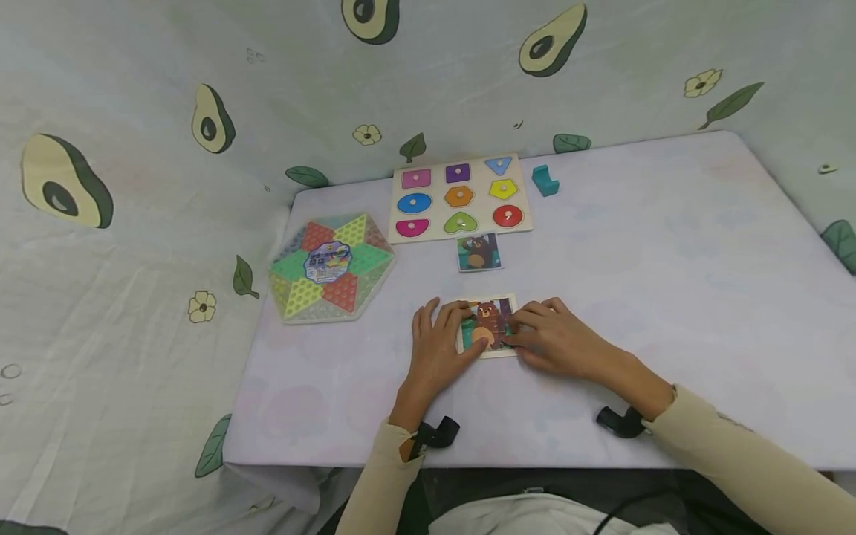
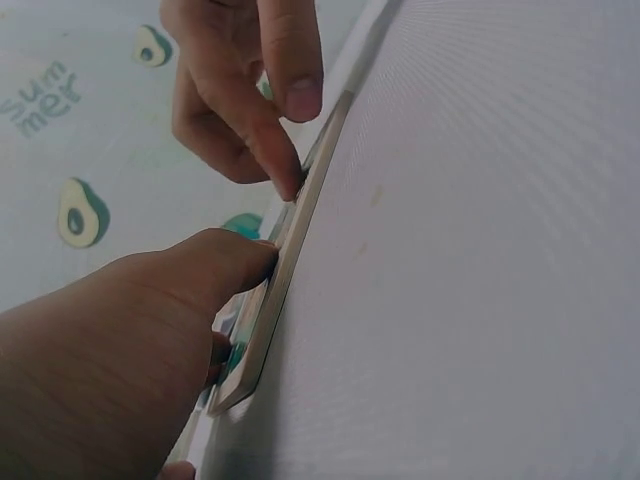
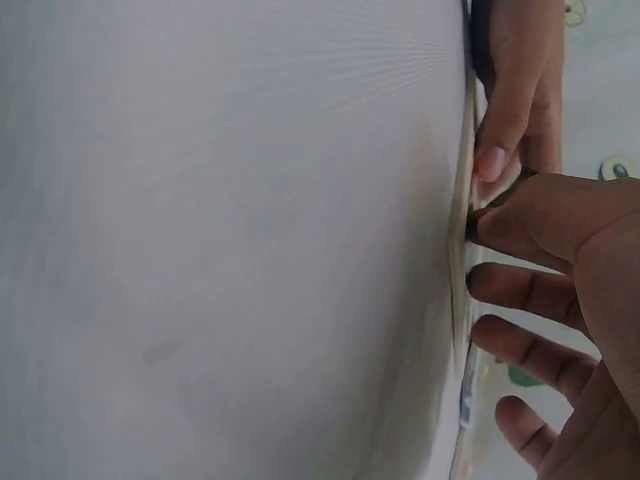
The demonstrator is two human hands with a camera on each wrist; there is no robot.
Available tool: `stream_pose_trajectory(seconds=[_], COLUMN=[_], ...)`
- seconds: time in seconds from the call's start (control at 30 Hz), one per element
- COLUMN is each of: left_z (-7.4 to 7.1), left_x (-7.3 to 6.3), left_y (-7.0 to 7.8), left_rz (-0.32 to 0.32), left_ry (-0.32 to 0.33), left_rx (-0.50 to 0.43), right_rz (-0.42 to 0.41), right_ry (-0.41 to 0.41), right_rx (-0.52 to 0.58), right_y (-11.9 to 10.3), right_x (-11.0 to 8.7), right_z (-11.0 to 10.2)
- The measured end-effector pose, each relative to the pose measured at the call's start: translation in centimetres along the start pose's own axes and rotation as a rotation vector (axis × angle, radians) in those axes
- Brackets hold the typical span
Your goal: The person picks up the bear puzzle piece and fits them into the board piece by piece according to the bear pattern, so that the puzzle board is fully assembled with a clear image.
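Observation:
A small bear jigsaw puzzle [image 1: 489,324] lies in its pale wooden frame on the table, between both hands. From the left, my left hand [image 1: 438,345] reaches over it; the thumb rests on its lower part and the index finger is at its upper left. My right hand [image 1: 562,338] comes in from the other side, fingertips touching the puzzle's right part. In the left wrist view the thumb of the left hand [image 2: 150,300] presses on the face of the board [image 2: 265,345]. Several fingers of the right hand [image 3: 570,290] are spread along the board in the right wrist view.
Just beyond the puzzle lies a square bear picture [image 1: 478,253]. Behind it is a wooden shape board [image 1: 435,189] with colored knobbed pieces. A teal block [image 1: 545,180] sits at its right. To the left is a hexagonal Chinese checkers box [image 1: 332,267].

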State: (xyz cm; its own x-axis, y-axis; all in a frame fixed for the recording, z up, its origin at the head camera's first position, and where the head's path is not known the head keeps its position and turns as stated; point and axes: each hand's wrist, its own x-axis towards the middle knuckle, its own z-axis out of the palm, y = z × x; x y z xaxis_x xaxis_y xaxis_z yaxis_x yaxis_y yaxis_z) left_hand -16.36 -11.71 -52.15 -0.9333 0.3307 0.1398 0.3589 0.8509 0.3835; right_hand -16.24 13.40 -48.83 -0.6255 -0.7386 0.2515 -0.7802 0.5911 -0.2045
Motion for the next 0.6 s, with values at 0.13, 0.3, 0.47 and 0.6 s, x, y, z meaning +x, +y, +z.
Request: stream_pose_trajectory(seconds=[0.13, 0.3, 0.47, 0.6], left_z=[0.2, 0.9, 1.6, 1.6], left_x=[0.1, 0.6, 0.8, 0.7], left_y=[0.4, 2.0, 3.3, 3.2], left_rz=[-0.026, -0.088, -0.147, -0.163], left_ry=[0.002, 0.004, 0.017, 0.024], left_rx=[0.005, 0.095, 0.220, 0.197], right_rz=[0.098, 0.199, 0.176, 0.178], right_ry=[-0.037, 0.021, 0.074, 0.084], right_rx=[0.136, 0.247, 0.213, 0.209], right_y=[0.0, 0.6, 1.2, 1.4], right_x=[-0.4, -1.4, -2.2, -2.8], right_z=[-0.3, -1.0, -1.3, -1.1])
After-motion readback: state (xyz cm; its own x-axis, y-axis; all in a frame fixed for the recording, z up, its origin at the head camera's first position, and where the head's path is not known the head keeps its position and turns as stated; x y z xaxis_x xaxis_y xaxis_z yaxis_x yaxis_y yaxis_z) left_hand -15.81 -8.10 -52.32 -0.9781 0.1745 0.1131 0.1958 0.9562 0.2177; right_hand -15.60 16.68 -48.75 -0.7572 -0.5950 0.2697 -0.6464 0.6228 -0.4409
